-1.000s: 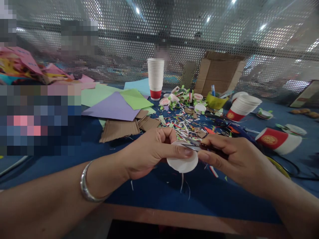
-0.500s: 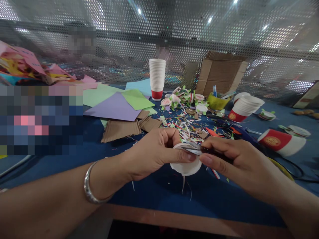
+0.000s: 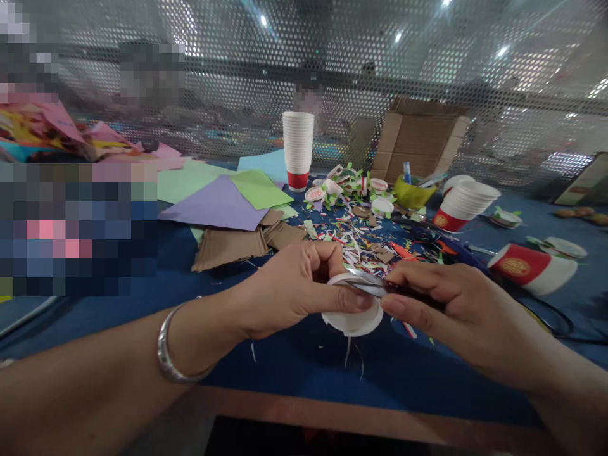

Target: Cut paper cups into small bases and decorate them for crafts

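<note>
My left hand (image 3: 304, 285) pinches a round white piece of paper cup (image 3: 354, 323), with the thumb lying across its top. In my right hand (image 3: 437, 304) is a pair of scissors (image 3: 365, 282); its metal blades lie against the cup piece just above my left thumb. The scissors' handles are mostly hidden by my fingers. Thin white strips hang below the cup piece. Just beyond both hands, paper scraps (image 3: 356, 247) are strewn over the blue tabletop (image 3: 294, 367).
A tall stack of paper cups (image 3: 298, 149) stands at the back. Coloured paper (image 3: 218, 206) and cardboard pieces (image 3: 232, 248) lie to the left. Small cup-bottom pieces with green paper (image 3: 332, 188), a yellow container (image 3: 412, 193) and a tipped red-and-white cup (image 3: 532, 267) are further right.
The view has shifted very slightly. Both hands keep their grips, and the scissors stay against the cup piece with their blades a little differently placed.
</note>
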The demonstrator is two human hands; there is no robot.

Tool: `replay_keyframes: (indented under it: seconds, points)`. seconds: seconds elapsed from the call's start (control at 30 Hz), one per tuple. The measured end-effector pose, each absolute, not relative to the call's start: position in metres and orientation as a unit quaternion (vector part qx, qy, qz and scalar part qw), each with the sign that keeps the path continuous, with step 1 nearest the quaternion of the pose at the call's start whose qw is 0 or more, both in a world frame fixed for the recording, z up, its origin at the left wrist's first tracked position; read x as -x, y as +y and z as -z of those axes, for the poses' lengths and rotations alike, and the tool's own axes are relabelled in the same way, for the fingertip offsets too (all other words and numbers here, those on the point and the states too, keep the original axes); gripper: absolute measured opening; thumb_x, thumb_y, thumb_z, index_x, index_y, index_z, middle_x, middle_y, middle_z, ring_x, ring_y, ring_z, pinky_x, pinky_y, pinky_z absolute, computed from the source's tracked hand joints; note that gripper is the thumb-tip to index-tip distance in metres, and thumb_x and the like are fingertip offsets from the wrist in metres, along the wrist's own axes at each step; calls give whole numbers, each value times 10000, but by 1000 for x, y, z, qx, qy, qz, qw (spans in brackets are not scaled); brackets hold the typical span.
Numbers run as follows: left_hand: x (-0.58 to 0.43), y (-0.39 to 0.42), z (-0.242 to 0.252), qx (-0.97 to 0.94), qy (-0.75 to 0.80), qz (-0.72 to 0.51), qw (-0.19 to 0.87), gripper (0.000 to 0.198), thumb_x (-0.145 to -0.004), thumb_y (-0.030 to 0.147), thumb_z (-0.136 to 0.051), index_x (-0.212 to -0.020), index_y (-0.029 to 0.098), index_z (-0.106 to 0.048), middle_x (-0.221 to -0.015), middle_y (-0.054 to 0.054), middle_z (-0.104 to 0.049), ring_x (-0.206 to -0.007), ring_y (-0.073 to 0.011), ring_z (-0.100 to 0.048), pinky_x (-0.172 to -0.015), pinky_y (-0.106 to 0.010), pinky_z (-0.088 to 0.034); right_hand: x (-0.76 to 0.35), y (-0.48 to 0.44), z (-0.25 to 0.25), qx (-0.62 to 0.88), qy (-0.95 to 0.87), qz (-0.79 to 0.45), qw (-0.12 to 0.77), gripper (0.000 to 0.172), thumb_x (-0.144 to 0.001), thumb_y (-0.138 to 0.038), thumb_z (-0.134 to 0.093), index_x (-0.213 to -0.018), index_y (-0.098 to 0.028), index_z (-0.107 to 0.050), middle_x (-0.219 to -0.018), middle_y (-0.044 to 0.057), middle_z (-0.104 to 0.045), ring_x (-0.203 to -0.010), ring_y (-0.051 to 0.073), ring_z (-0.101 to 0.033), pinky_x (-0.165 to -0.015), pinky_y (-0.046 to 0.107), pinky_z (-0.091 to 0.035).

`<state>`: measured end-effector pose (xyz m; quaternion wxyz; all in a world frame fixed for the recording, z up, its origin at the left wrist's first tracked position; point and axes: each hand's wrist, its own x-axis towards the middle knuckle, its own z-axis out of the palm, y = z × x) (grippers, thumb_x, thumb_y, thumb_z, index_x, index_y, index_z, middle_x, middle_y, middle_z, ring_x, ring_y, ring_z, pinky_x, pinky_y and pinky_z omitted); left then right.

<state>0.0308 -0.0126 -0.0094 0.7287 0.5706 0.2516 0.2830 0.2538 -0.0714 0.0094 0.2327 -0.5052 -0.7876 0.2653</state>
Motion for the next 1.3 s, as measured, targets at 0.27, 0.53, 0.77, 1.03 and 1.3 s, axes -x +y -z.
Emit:
replay_keyframes:
  seconds: [0.27,0.53,0.77,1.03,1.3]
  points:
    - [-31,-13,6,-533,269,-263,758,467,-696,229,-911,-680,150,-451,-668,59,-573,-605,-34,-516,-542,-154,-374,-254,-69,-9,500,-784,-280,239,394,-985,-544,-578,-804,-199,-634,-747,8,-655,-645,142,-566,-532,254,-396]
    - [-30,-9,2,-511,276,-244,777,456,-685,212,-916,-678,155,-464,-647,55,-599,-579,-45,-554,-517,-155,-400,-256,-66,-9,489,-794,-280,226,402,-1022,-529,-514,-829,-198,-635,-727,-10,-621,-638,126,-533,-573,249,-414]
    - [-29,-10,6,-544,293,-275,737,465,-691,230,-915,-682,155,-456,-639,65,-578,-589,-35,-531,-528,-146,-381,-257,-65,-9,492,-799,-262,223,381,-1024,-508,-525,-842,-197,-649,-705,-27,-586,-627,114,-523,-563,239,-404]
    - [-31,-13,2,-516,300,-260,759,483,-662,216,-929,-660,155,-450,-636,58,-579,-582,-38,-536,-526,-145,-389,-257,-69,-9,488,-815,-220,224,388,-1027,-494,-518,-830,-185,-647,-682,-23,-576,-588,114,-502,-523,256,-372]
    - [-32,-11,-1,-462,311,-228,799,492,-615,187,-949,-648,158,-459,-584,59,-603,-526,-45,-576,-480,-128,-420,-258,-68,-8,498,-811,-223,213,397,-1030,-500,-508,-827,-188,-644,-676,-28,-569,-586,109,-495,-534,264,-358]
